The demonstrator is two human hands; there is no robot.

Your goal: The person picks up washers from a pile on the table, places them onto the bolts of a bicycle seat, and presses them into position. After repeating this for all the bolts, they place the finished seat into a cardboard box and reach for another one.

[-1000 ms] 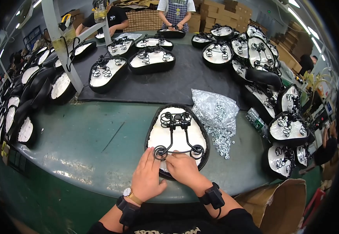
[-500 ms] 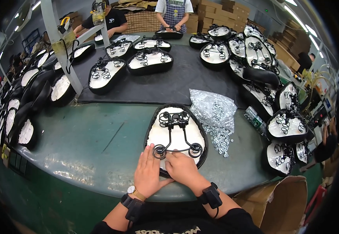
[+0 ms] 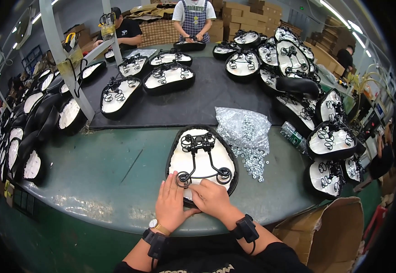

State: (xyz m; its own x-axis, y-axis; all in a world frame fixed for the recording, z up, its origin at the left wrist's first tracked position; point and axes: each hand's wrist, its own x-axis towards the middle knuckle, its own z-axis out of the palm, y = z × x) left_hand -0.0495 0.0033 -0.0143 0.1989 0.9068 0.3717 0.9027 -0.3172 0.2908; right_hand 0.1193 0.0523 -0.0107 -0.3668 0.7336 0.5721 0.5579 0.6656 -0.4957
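A bicycle saddle (image 3: 202, 162) lies upside down on the bench before me, white underside up, with a black rim. The black wire spring frame (image 3: 209, 159) on it ends in a coil at each near corner. My left hand (image 3: 170, 207) rests along the saddle's near left edge, fingers stretched out beside the left coil, thumb below. My right hand (image 3: 214, 199) is closed over the near end, its fingertips pinched by the left coil; whatever they hold is hidden. Metal nuts (image 3: 254, 166) spill onto the bench from a clear plastic bag (image 3: 236, 125) right of the saddle.
Similar saddles with springs (image 3: 168, 78) stand on a black mat (image 3: 184, 104); more pile up at right (image 3: 293, 59) and left (image 3: 32, 164). A plastic bottle (image 3: 293, 136) lies at right. A cardboard box (image 3: 330, 232) stands by the near right edge. Two people work across the bench.
The view has shifted slightly. My right fingertips have come a little closer to the left coil. My left hand keeps its place on the saddle.
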